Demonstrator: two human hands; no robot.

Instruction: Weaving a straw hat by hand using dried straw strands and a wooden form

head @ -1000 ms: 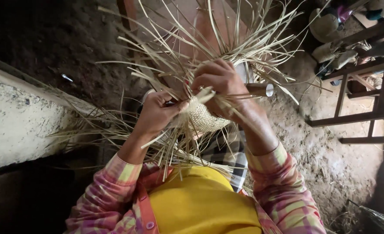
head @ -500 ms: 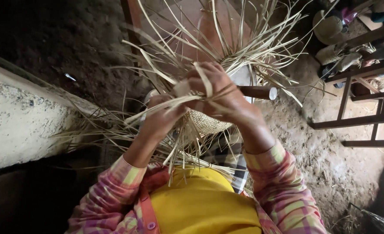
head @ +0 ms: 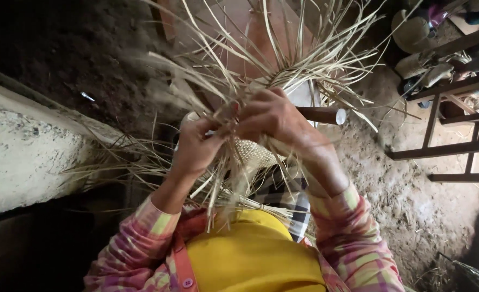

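Both hands work above the lap on a woven straw piece (head: 253,154), pale loose strands (head: 304,65) fanning outward. The left hand (head: 196,146) has its grip clamped on a few strands; the right hand (head: 272,116) pinches others beside it. A wooden handle (head: 320,114) lies behind, over the dirt floor (head: 412,200).

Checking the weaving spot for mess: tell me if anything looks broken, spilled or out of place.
Nothing looks broken or spilled. Both the left hand and right hand grip pale straw strips above a small woven piece. Loose strips fan out untidily, some lying over the concrete ledge, which seems normal. A wooden roller lies behind.
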